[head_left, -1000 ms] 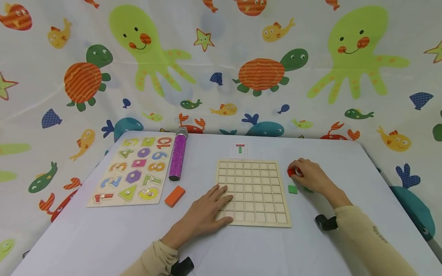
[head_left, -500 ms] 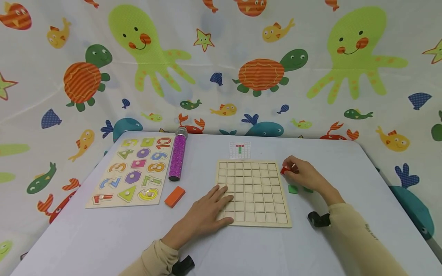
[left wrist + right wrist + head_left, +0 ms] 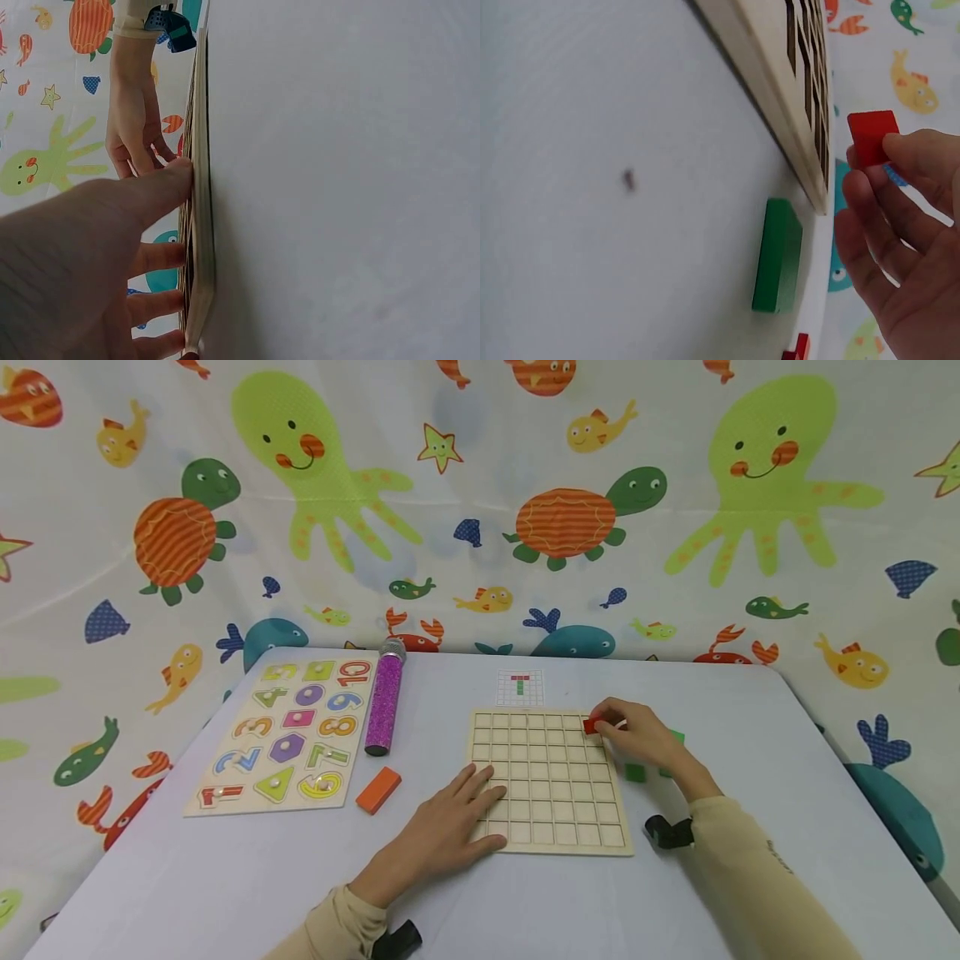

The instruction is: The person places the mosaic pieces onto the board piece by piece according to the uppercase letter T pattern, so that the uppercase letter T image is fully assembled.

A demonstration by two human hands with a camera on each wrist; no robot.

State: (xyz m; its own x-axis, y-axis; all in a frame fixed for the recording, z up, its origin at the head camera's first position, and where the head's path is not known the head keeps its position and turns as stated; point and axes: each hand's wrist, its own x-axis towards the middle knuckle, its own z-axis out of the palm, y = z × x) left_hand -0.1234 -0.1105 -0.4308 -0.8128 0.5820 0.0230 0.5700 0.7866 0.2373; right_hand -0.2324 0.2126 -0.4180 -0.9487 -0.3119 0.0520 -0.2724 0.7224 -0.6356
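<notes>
Right hand (image 3: 637, 731): you pinch the red tile (image 3: 590, 726) at its fingertips, over the board (image 3: 542, 811) | Left hand (image 3: 450, 814): fingers apart, on the board | Done: seemingly little (visible cells bare) | Unplaced: green pieces (image 3: 635, 772) beside your right hand

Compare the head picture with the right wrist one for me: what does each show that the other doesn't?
Only the head view: the number puzzle, purple microphone, orange block, T-pattern card and left hand, which rests on the grid board.

Only the right wrist view: the palm side of the right hand and a dark speck on the white table.

Both: the right hand pinching a red tile, the grid board (partly in the wrist view), green on the table, and the sea-creature cloth.
</notes>
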